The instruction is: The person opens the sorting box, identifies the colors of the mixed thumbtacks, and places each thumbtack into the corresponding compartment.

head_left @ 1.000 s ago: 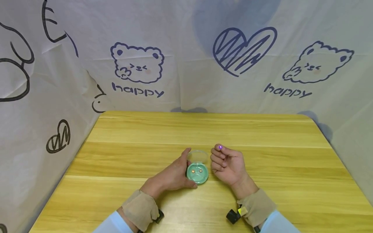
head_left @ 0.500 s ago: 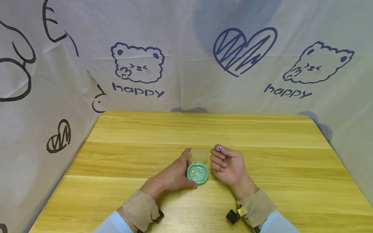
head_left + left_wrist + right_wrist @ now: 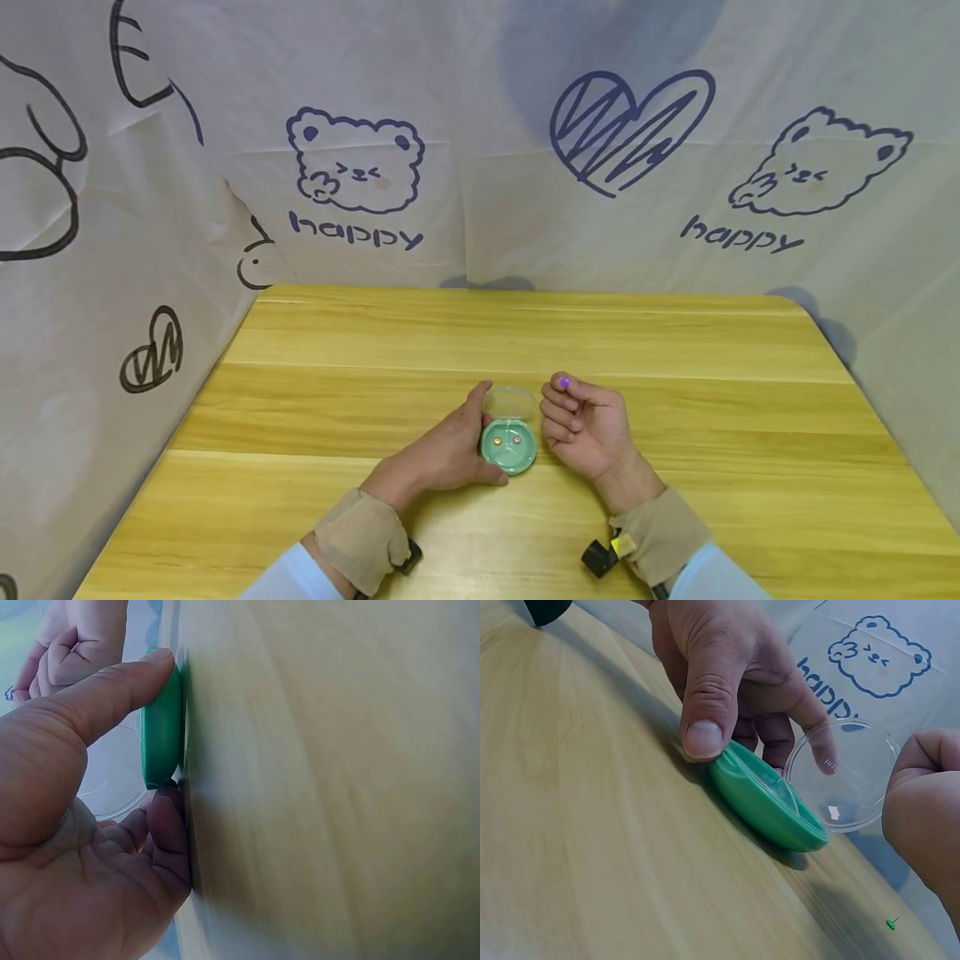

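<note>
My left hand (image 3: 450,447) grips the green round case (image 3: 510,460) on the tabletop (image 3: 480,333), thumb on its near rim and fingers closed around the side. My right hand (image 3: 588,429), just beside it, has curled fingers and pinches a tiny purple piece (image 3: 564,382) between thumb and index finger.

I judge the case light, stiff and slick, best held by its thick rim; its clear lid (image 3: 855,774), raised at the far side, looks thin enough to crack or strain at the hinge. The purple piece seems hard, nearly weightless and easy to drop, so a fingertip pinch suits it.

I can't make out its underside, hidden by the fingers, nor quite what the two gold pieces (image 3: 497,442) in the case are. The right-wrist view alone shows a small green pin (image 3: 891,924).
</note>
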`<act>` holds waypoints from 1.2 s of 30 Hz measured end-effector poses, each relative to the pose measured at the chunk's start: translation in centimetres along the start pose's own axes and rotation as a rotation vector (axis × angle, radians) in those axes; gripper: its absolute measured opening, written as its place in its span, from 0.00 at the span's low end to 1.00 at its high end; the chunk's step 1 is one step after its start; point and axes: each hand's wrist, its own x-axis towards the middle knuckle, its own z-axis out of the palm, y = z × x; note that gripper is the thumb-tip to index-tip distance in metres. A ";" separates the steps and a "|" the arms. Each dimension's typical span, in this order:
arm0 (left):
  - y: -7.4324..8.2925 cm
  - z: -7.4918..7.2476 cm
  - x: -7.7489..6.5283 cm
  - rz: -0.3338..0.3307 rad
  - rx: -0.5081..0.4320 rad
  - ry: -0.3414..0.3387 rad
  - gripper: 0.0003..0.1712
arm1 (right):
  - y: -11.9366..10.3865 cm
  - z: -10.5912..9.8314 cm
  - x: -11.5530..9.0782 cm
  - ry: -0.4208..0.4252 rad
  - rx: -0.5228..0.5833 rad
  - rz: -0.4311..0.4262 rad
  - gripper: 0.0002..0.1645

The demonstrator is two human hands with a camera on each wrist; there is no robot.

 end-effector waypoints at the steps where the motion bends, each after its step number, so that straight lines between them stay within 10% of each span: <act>1: 0.0 0.0 0.0 0.000 0.001 -0.001 0.74 | 0.0 0.0 0.0 0.006 -0.015 -0.002 0.17; 18: 0.0 0.1 0.0 0.009 -0.005 -0.011 0.74 | 0.1 0.9 0.1 0.221 -0.654 -0.035 0.14; 25: -0.1 0.0 -0.1 0.006 -0.004 -0.022 0.74 | 0.5 2.5 0.8 0.420 -1.369 0.020 0.04; 36: 0.0 -0.1 -0.1 0.005 0.007 -0.019 0.74 | 1.3 3.8 0.8 0.271 -2.288 0.116 0.08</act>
